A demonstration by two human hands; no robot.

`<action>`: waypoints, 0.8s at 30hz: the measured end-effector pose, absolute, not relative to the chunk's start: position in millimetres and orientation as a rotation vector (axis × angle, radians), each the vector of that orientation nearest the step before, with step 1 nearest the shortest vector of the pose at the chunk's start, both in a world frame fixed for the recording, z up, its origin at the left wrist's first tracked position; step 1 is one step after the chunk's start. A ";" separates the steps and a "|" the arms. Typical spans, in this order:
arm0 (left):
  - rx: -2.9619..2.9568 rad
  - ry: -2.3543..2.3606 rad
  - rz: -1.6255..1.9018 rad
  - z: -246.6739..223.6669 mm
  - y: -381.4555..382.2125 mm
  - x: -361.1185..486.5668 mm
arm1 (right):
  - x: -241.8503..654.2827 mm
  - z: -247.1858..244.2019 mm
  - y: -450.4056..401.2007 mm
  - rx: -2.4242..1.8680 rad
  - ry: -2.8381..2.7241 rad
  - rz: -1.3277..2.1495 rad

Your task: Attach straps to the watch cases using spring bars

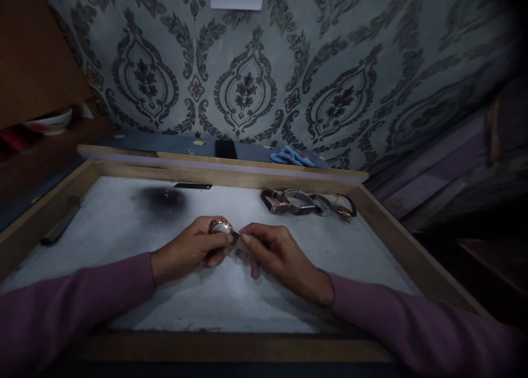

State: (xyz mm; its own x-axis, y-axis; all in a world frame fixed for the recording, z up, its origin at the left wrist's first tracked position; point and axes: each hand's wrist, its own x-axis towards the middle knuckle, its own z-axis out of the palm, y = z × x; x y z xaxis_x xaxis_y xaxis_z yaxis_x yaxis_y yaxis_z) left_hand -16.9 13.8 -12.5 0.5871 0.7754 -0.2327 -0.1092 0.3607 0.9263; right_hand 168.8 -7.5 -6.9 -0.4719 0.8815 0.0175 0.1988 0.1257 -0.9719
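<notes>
My left hand [190,248] is closed around a round wristwatch [221,226]. The watch's shiny disc faces up, and part of its rim looks gold-toned. My right hand [272,251] pinches a small flat greyish piece [240,246] between thumb and fingers, right at the watch's edge. Whether this piece is a tool or part of the strap I cannot tell. Both hands are close together above the white surface [198,306] inside a wooden frame. Fingers hide the watch's lower side and most of its strap.
Several watches [299,202] lie in a row at the back right. A thin dark strip [192,186] rests near the back edge, and a long dark object [61,221] at the left. A raised wooden rim [247,166] surrounds the surface. Behind it are a blue cloth [291,156] and a black rectangular object [226,149].
</notes>
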 end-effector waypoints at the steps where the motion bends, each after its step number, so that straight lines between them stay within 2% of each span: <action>1: 1.053 0.757 0.646 -12.1 13.8 -16.8 | 168.6 -6.5 -7.6 -1.050 -1.776 1.380; 24: 1.050 0.751 0.641 -12.0 14.4 -16.6 | 168.6 -6.4 -6.4 -1.015 -1.757 1.382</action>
